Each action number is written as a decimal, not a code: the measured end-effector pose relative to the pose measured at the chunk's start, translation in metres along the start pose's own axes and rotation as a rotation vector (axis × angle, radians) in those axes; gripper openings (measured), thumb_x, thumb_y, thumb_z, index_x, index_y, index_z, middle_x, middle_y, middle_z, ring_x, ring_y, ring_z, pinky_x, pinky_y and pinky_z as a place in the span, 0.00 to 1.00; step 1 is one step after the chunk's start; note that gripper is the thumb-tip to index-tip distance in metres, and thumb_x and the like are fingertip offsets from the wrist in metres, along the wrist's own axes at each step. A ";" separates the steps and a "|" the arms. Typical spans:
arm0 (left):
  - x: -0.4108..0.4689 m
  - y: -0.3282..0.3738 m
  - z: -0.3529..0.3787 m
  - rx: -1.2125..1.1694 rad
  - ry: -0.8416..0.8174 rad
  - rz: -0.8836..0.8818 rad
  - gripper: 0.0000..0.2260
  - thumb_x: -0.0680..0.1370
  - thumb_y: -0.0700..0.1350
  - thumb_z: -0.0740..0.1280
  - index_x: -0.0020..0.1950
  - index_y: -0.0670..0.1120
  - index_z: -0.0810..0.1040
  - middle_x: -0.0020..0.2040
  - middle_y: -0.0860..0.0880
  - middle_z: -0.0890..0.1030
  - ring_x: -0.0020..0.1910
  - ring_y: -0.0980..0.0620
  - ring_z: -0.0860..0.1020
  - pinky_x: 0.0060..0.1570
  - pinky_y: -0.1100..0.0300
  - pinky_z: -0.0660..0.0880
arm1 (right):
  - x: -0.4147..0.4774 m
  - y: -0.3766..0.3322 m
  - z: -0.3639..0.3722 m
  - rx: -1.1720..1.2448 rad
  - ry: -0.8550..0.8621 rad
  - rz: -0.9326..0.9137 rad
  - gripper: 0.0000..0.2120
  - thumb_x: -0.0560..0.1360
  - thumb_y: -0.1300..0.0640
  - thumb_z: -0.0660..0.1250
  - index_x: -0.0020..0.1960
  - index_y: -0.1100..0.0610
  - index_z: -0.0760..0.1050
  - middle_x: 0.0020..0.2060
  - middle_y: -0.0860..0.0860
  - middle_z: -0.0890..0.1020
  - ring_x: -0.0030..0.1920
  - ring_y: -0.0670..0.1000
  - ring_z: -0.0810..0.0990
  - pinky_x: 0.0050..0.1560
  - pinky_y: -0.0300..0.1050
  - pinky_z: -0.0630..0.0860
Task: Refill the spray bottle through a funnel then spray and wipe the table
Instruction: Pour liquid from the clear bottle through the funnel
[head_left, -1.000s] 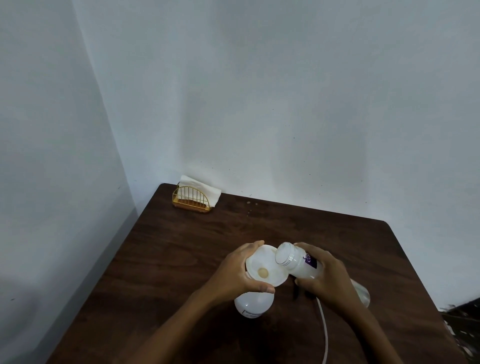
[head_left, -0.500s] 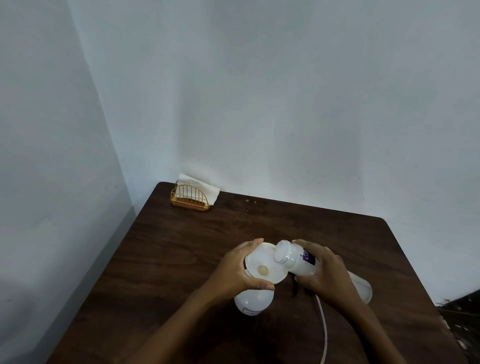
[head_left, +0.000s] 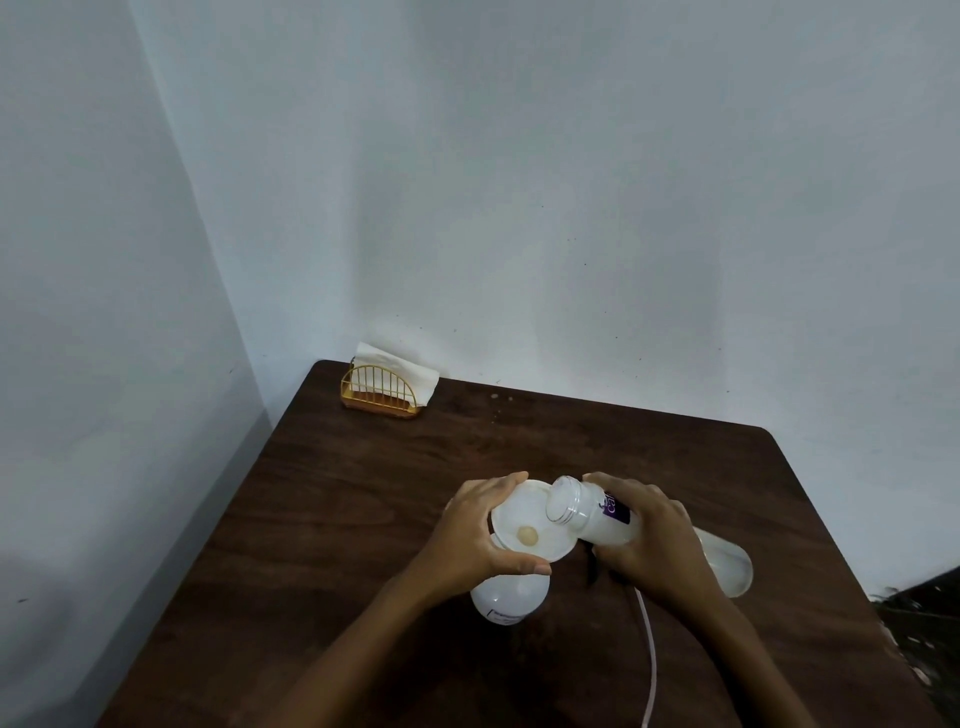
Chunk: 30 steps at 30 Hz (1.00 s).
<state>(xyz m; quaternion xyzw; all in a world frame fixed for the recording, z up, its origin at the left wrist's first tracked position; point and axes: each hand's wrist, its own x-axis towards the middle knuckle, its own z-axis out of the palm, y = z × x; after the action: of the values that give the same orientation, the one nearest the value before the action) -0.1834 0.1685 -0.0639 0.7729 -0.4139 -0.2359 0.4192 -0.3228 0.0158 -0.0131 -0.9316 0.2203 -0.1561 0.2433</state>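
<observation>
On the desk before me, the funnel sits in the spray bottle. My left hand wraps the funnel from the left. My right hand holds the refill bottle tilted from the right, its mouth over the funnel's rim. A tube lies near me, between my arms. The napkin holder stands at the far left corner, by the wall.

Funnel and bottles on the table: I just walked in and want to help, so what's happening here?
A person is refilling a spray bottle. The left hand steadies the white funnel seated in its neck, while the right hand tips a clear refill bottle, mouth over the funnel rim. Whether liquid is flowing is unclear. A napkin holder stands at the far corner of the table; no spraying or wiping yet.
</observation>
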 end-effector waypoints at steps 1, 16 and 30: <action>0.000 0.000 0.000 0.009 0.000 -0.002 0.44 0.60 0.65 0.73 0.72 0.56 0.61 0.70 0.57 0.66 0.67 0.61 0.60 0.69 0.54 0.62 | 0.000 0.000 0.000 -0.005 0.004 -0.002 0.28 0.62 0.58 0.75 0.61 0.48 0.74 0.48 0.44 0.79 0.48 0.46 0.73 0.54 0.45 0.64; -0.001 0.001 -0.002 0.062 -0.007 0.009 0.46 0.57 0.71 0.65 0.72 0.57 0.60 0.71 0.58 0.65 0.68 0.62 0.58 0.70 0.56 0.53 | 0.001 0.000 0.006 -0.138 0.059 -0.088 0.27 0.60 0.58 0.76 0.58 0.51 0.76 0.46 0.48 0.83 0.46 0.50 0.77 0.49 0.46 0.63; -0.001 0.000 -0.002 0.072 -0.008 0.020 0.46 0.57 0.72 0.65 0.73 0.57 0.59 0.71 0.59 0.65 0.65 0.66 0.57 0.66 0.60 0.51 | 0.002 0.003 0.009 -0.180 0.097 -0.114 0.27 0.60 0.57 0.77 0.58 0.51 0.76 0.45 0.47 0.82 0.44 0.48 0.76 0.49 0.47 0.65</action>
<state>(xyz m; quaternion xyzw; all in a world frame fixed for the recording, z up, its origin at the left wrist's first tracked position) -0.1829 0.1704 -0.0632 0.7822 -0.4318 -0.2198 0.3916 -0.3184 0.0163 -0.0219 -0.9520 0.1915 -0.1945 0.1384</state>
